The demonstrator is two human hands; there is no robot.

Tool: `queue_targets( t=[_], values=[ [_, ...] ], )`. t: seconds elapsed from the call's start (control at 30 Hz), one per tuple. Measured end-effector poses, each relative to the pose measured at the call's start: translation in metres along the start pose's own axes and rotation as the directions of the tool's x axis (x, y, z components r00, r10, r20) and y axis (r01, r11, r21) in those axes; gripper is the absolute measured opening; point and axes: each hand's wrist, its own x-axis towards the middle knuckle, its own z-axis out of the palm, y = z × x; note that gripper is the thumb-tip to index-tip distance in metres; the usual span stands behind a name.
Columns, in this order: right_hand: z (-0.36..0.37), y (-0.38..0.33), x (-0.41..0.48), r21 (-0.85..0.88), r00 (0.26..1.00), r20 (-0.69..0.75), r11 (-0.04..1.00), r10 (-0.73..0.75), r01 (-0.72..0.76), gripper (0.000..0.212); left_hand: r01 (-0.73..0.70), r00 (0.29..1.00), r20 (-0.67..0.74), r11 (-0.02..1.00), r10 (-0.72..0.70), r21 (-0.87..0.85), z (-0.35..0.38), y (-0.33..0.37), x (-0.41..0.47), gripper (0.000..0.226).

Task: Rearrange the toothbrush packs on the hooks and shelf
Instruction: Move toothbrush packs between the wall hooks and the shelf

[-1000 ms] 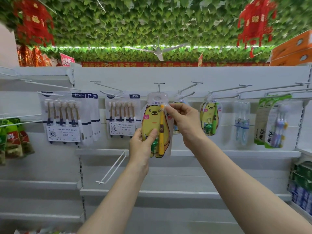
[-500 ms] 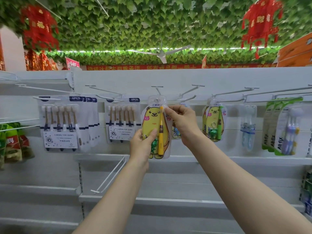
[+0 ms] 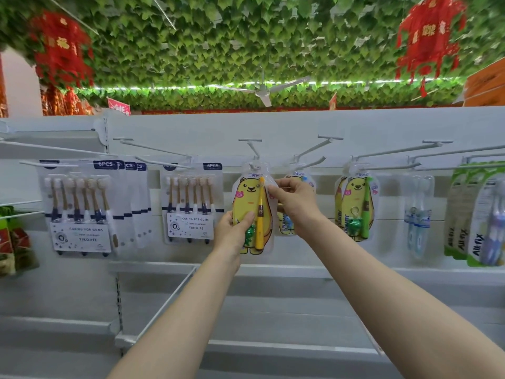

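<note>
Vertically, yellow bear pack (image 3: 246, 199), bristles (image 3: 261, 181) up

Shop interior. A ceiling of green leaves (image 3: 218, 36) carries a red ornament (image 3: 62, 47) at left and another (image 3: 431, 36) at right, with a white ceiling fan (image 3: 263, 90) and a light strip (image 3: 341, 82) along its far edge. Below, a white back panel (image 3: 273, 124) rises over a white shelf (image 3: 273, 310). Orange boxes (image 3: 486, 83) occupy the upper right.

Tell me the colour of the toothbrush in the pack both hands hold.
The toothbrush is yellow with a brown band, head view.
</note>
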Motion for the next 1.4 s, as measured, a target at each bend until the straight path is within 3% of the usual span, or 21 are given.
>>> queue_targets(
  t=[0.57, 0.87, 1.1, 1.23, 1.3, 1.4],
  values=[
    [-0.004, 0.02, 0.036, -0.049, 1.0, 0.021, 0.999, -0.018, 0.019, 0.015, 0.001, 0.999, -0.043, 1.0, -0.001, 0.004, 0.013, -0.024, 0.034, 0.021],
    [-0.007, 0.009, 0.025, -0.056, 0.999, 0.027, 0.998, 0.042, -0.04, 0.007, 0.014, 0.998, -0.061, 0.994, -0.008, 0.105, 0.011, -0.018, 0.015, 0.028],
    [-0.025, -0.008, -0.008, -0.252, 0.998, -0.027, 0.966, 0.055, -0.06, 0.038, 0.004, 0.991, -0.132, 0.978, 0.024, 0.208, 0.004, 0.0, -0.013, 0.037],
    [-0.04, -0.032, -0.047, -0.401, 0.998, 0.036, 0.915, 0.053, -0.034, 0.036, 0.001, 0.978, -0.192, 0.921, 0.081, 0.389, 0.0, 0.016, -0.044, 0.07],
    [-0.05, -0.048, -0.07, -0.494, 0.997, 0.074, 0.869, 0.028, 0.013, 0.038, -0.022, 0.977, -0.178, 0.887, 0.117, 0.461, -0.002, 0.027, -0.066, 0.076],
    [-0.066, -0.075, -0.107, -0.662, 0.991, 0.128, 0.742, -0.032, 0.11, 0.048, -0.101, 0.974, -0.108, 0.806, 0.201, 0.583, -0.007, 0.048, -0.101, 0.064]
  ],
)
